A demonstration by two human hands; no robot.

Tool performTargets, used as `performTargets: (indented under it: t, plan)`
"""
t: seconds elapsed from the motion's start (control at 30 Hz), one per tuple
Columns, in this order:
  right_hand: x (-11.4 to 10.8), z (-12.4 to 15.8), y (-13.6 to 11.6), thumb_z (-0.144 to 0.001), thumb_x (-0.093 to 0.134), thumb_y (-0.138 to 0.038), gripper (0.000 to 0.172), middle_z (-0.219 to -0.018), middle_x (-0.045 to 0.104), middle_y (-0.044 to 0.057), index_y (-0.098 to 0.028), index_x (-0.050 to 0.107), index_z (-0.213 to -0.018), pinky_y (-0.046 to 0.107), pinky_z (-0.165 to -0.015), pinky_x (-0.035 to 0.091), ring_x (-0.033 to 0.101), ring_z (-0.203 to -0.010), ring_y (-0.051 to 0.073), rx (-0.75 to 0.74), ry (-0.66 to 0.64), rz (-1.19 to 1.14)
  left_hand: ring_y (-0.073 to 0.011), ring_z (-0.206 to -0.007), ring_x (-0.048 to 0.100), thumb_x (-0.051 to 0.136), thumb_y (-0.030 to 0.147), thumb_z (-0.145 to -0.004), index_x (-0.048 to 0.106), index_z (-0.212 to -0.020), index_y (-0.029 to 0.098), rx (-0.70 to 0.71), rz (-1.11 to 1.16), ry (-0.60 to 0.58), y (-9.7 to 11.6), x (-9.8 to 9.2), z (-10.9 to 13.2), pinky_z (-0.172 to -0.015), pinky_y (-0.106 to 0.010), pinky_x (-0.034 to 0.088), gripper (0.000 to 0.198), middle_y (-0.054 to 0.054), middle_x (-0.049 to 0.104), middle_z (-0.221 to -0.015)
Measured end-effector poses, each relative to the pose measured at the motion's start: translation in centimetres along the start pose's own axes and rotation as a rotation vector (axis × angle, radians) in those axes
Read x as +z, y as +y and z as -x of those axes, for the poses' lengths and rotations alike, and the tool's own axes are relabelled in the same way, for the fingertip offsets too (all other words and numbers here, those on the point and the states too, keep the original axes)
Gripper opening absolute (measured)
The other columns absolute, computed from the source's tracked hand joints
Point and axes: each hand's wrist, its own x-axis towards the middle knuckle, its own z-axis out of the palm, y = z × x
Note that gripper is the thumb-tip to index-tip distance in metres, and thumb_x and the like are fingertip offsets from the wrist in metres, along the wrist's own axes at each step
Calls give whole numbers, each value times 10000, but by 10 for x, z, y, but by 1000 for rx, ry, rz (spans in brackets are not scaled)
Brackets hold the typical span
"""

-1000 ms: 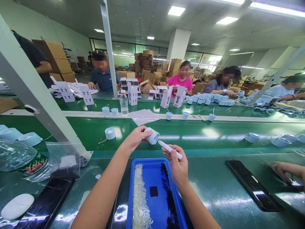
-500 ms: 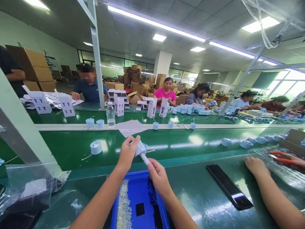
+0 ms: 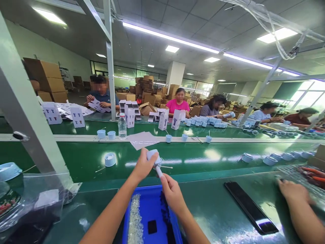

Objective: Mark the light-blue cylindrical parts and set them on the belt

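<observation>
1 head-worn camera, facing forward, downward

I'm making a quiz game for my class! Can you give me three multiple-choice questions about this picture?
1. Where are the dark granules in the blue tray?
A right side
B left side
C outside it

2. What colour is the shirt of the co-worker across the conveyor belt?
A green
B pink
C yellow

3. Where is the white rod?
A on the belt
B in the tray
C in the right hand

Answers:
1 A, right of the white granules.
2 B, it is bright pink.
3 C, the fingers grip it.
</observation>
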Motion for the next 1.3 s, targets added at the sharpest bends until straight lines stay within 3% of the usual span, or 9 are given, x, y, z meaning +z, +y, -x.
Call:
performTargets:
  t: [0.1,0.17,0.3,0.43,0.5,0.63,0.77,0.93,1.3]
  plan:
    - [-5,-3,5,-861,480,-508,371,-554,405,-37,-169,629,-841,233,-452,301,355,-509,120,-9,22,56,-197,-693,542,669,472,-666,337,-957,227,-25,-331,81,-13,-33,-12,-634,-306,407,505,-3,500,-797]
    - [-4,-3,10,-841,521,-497,336,-510,368,-67,-179,601,-915,225,-414,276,327,-453,113,27,85,36,-240,-792,561,663,370,-671,377,-1014,219,-30,-605,26,-27,-46,-14,-694,-336,419,471,-45,518,-877]
    - [3,1,15,-778,638,-470,296,-562,453,-54,-185,569,-820,216,-449,347,409,-485,109,28,82,13,-330,-1086,481,595,187,-685,523,-1120,232,-48,-1001,-80,-57,-45,-13,-850,-410,404,444,-143,476,-1152]
    - [8,3,18,-800,612,-498,322,-597,526,-27,-191,524,-759,235,-492,433,505,-516,125,15,-32,-90,-398,-1181,402,563,436,-775,471,-1306,255,-164,-956,-186,-67,-42,-18,-931,-519,347,568,-167,473,-1269]
    - [10,3,20,-816,602,-478,300,-596,543,-26,-196,515,-762,246,-514,456,534,-527,133,8,-86,-87,-392,-1214,383,394,526,-863,484,-1304,236,-174,-912,-110,-68,-51,-24,-967,-533,317,536,-160,486,-1289]
    - [11,3,24,-843,574,-427,237,-667,587,-2,-201,520,-793,270,-588,473,577,-612,154,4,-152,-16,-348,-1313,282,395,409,-887,430,-1324,148,-199,-1029,163,-79,-79,-32,-1024,-503,292,510,-190,369,-1406]
    - [11,4,25,-853,553,-416,220,-678,594,2,-204,514,-805,282,-613,477,588,-629,161,12,-185,10,-328,-1224,374,507,289,-826,484,-1203,147,-273,-1070,176,-92,-96,-29,-929,-447,404,403,-182,457,-1284]
    - [12,4,28,-857,545,-406,205,-705,614,8,-205,515,-840,294,-638,490,611,-657,169,20,-205,22,-325,-1146,408,522,279,-830,550,-1081,108,-268,-1115,278,-91,-97,-27,-907,-405,422,305,-201,441,-1193]
    - [3,5,16,-837,524,-286,182,-592,510,-32,-212,464,-681,229,-508,357,441,-523,111,-198,-209,319,-318,-1183,386,462,229,-844,584,-1070,127,-398,-1184,29,-76,-92,-29,-862,-400,466,277,-182,424,-1215]
